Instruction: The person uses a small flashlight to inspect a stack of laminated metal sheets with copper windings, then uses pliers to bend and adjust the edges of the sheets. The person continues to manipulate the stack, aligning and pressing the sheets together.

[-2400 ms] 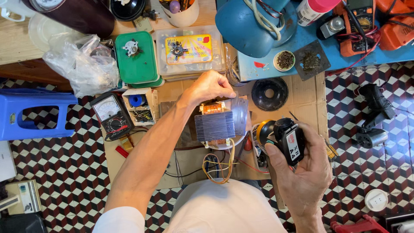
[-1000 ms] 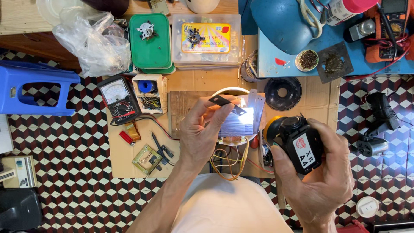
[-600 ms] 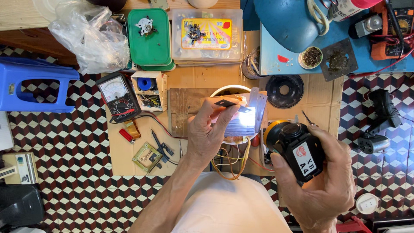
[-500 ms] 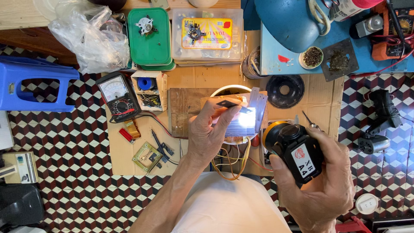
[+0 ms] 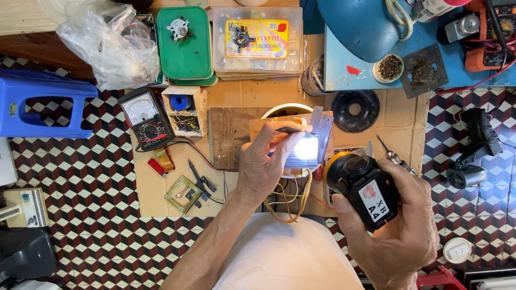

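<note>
I see my left hand (image 5: pixel 266 166) clenched on the finned metal block (image 5: pixel 303 147), tilting it into the glare above the cardboard sheet (image 5: pixel 236 96). My right hand (image 5: pixel 400 225) grasps the black flashlight (image 5: pixel 363 188), aimed at it. The multimeter (image 5: pixel 145 118) lies well left.

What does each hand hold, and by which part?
The left hand grips the metal block with wires along its near side. The right hand holds the black torch around its body.

Glare-washed part (image 5: pixel 303 150) behind left fingers (image 5: pixel 279 140)
</note>
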